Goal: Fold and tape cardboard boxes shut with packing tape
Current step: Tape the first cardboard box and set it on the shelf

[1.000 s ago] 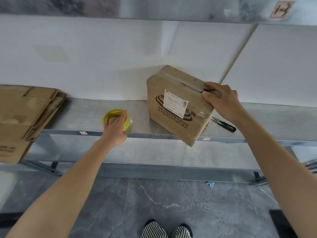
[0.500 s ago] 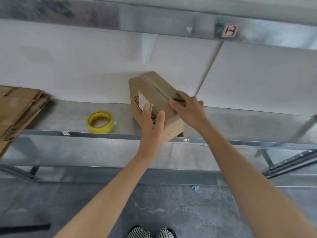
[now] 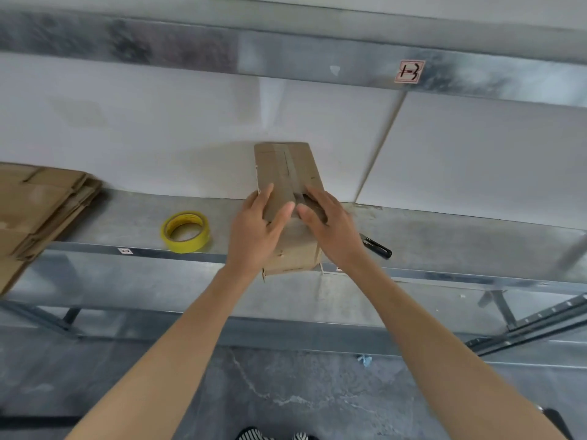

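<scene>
A brown cardboard box point(image 3: 287, 166) stands on the metal shelf point(image 3: 444, 236), its near edge over the shelf's front lip. Clear tape runs along the seam on its upper face. My left hand point(image 3: 259, 231) lies on the box's left near part, fingers fairly straight, thumb across the top. My right hand point(image 3: 330, 227) rests on the right near part, fingers spread over the seam end. A yellow roll of packing tape point(image 3: 185, 231) lies flat on the shelf, left of the box, apart from both hands.
A stack of flattened cardboard boxes point(image 3: 38, 211) fills the shelf's left end. Black scissors point(image 3: 376, 246) lie right of the box near the front edge. An upper shelf beam point(image 3: 286, 49) runs overhead. Grey marbled floor lies below.
My left hand let go of the tape roll and came over to the box. The box turned from tilted on a corner to lying with its taped face up, both hands on it.
</scene>
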Demonstrator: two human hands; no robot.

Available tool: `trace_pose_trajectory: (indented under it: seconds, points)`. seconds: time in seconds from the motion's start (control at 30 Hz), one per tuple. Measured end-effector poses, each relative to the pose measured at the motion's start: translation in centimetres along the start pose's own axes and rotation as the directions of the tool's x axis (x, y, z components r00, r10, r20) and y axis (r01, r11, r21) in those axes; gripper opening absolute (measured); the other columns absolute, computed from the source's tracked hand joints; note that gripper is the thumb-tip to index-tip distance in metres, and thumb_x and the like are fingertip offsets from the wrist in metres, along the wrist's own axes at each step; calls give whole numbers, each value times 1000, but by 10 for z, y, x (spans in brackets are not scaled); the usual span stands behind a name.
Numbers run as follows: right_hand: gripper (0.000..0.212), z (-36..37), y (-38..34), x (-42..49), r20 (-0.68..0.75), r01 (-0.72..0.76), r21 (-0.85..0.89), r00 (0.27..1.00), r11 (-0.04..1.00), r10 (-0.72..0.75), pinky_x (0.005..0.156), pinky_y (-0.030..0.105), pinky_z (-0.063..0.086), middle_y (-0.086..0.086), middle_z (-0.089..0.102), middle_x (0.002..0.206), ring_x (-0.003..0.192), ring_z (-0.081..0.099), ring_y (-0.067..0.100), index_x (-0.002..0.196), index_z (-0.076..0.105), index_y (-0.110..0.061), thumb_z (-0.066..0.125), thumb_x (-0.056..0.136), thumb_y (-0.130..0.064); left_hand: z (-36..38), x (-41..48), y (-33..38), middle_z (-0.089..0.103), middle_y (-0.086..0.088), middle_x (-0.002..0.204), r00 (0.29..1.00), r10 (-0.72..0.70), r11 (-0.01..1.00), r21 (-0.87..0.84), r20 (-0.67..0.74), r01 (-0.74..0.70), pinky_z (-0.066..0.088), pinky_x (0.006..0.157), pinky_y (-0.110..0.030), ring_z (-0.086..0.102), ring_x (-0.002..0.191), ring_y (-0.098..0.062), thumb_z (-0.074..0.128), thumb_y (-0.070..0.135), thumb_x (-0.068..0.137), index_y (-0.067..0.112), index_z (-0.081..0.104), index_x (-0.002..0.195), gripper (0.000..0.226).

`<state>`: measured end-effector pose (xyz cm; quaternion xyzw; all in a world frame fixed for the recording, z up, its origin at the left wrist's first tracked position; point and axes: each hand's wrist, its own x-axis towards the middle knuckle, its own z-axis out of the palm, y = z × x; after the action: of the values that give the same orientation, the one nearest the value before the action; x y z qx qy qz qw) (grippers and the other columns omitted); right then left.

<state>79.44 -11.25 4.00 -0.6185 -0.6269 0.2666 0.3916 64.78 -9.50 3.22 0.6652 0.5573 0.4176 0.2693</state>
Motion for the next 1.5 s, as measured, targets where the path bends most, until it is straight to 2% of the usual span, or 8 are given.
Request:
trace_pose_trajectory:
  seconds: [0.33,0.53,0.7,0.87,1.07,1.23,1.33,1.5]
  points:
    - [37,5,-4,10,-100,-56,30,993,998,58,84,10,34,-6,54,132,105,49,0,135,53,-22,42,99,-21,2,3,15,32,1,153,979,-197,964,-171,44,202,26,115,-38,28,141,-13,45,27,97,24,31,148,53]
    - [35,-6,4,13,-68,-66,130,995,989,76,96,18,41,-10,62,121,110,54,6,131,57,-19,40,101,-16,-6,6,10,30,7,154,981,-162,968,-176,107,179,19,117,-30,23,142,-7,39,28,101,27,32,147,46]
    - [44,-14,11,7,48,-23,59,999,998,20,102,18,33,-8,50,138,123,46,7,143,42,-21,35,102,-36,-15,6,3,38,5,149,993,-44,999,-24,113,47,21,103,-15,32,136,-9,29,38,103,23,37,146,46]
    - [67,-9,21,8,97,178,-234,982,956,-160,99,27,39,-2,38,150,127,47,18,148,31,-21,32,94,-61,-15,11,-5,50,-17,139,982,125,931,326,141,-165,41,98,-36,48,126,-31,27,52,96,9,39,143,65]
    - [73,0,17,5,-16,205,-303,975,931,-220,88,36,50,3,48,143,116,58,24,143,41,-16,25,92,-65,-10,8,-7,61,-24,124,977,206,902,379,46,-208,53,77,-43,62,106,-39,19,43,97,2,54,132,64]
    - [45,8,5,-1,-146,53,-15,988,998,-55,99,11,35,-8,52,137,123,49,9,140,47,-17,42,100,-37,-2,0,7,59,-5,129,998,-51,991,125,-26,54,43,89,-28,57,111,-21,33,38,100,23,29,149,51]
    - [42,21,-2,-3,-210,-25,146,976,989,56,106,32,40,-3,53,139,124,50,12,139,48,-17,38,102,-33,5,-2,9,51,-4,141,990,-139,989,50,-38,141,39,105,-37,48,126,-21,36,39,100,24,27,149,53]
    - [38,15,-9,0,-232,-61,173,967,983,101,67,12,44,7,65,120,76,57,9,137,50,-18,31,104,-22,6,2,5,57,-14,133,992,-70,995,57,-100,76,41,100,-38,53,119,-29,29,23,103,13,37,145,44]
